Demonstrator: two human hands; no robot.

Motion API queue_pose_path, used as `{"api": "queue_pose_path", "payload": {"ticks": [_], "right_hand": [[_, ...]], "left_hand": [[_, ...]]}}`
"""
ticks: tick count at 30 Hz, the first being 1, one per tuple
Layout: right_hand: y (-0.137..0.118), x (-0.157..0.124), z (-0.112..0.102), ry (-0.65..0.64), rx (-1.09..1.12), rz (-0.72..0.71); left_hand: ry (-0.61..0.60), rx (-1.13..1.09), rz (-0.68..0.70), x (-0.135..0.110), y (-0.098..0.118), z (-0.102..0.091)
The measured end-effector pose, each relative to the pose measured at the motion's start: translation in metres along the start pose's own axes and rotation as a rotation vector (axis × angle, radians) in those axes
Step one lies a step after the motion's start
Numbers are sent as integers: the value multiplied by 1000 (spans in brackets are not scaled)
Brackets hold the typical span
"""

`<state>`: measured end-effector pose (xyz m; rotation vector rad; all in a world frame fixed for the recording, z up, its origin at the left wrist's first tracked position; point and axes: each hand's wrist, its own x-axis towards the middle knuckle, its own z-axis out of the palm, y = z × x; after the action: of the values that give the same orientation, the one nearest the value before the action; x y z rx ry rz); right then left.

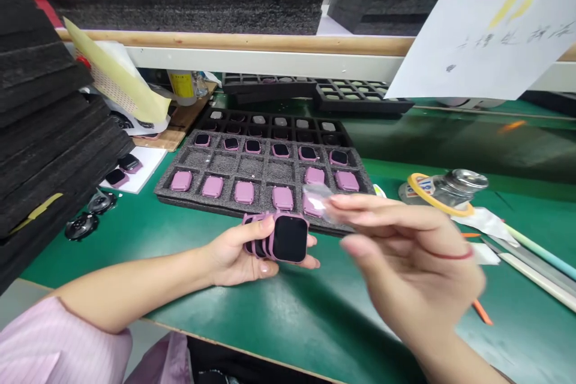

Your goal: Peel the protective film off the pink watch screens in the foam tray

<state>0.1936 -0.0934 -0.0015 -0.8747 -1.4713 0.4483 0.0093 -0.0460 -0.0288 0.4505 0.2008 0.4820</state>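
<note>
My left hand (234,252) is closed around several pink-purple smartwatch bodies (290,239), fanned like a stack with black screens facing up. The front one shows its whole screen; the others are partly covered by it and my thumb. To the right, my right hand (405,258) is raised and somewhat blurred, with a small piece of clear film (330,205) at its fingertips. Behind both hands lies a grey foam tray (252,166) with square pockets. Its back row holds watch bodies screen up, and pink ones (244,192) lie in the front pockets.
Stacked black foam trays (40,102) rise at the left. A shelf edge (252,60) crosses above the bench, with a hanging paper note (486,42). A glass jar (443,186) with a yellow tape ring stands at right, near long sticks and orange picks (482,312).
</note>
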Motion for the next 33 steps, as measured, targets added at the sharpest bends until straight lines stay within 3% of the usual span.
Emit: {"api": "queue_pose_path", "payload": {"ticks": [3,5,10,19,22,24,27,30,33], "right_hand": [[5,-3,2,-287,-74,29],[8,-4,4,-341,-133,26],[7,-4,6,-327,-152,-8],[5,-3,2,-412,-146,0],[3,-6,-6,-213,-91,-11],[0,-9,-13,-118,-169,-81],[-7,-16,-19,-219,-295,-127],[-15,-23,-21,-316,-280,-82],[-20,-29,-21,-371,-298,-93]], "left_hand": [[-45,21,-38,-2,2,-1],[-65,44,-79,-3,3,-3],[-37,88,-73,-5,2,-7],[-45,71,-94,-6,4,-7],[-34,44,-58,-5,4,-5],[-57,36,-57,-4,4,-3],[-18,26,-52,-4,4,-2],[58,5,-58,-5,3,-4],[59,3,-72,-6,3,-5]]}}
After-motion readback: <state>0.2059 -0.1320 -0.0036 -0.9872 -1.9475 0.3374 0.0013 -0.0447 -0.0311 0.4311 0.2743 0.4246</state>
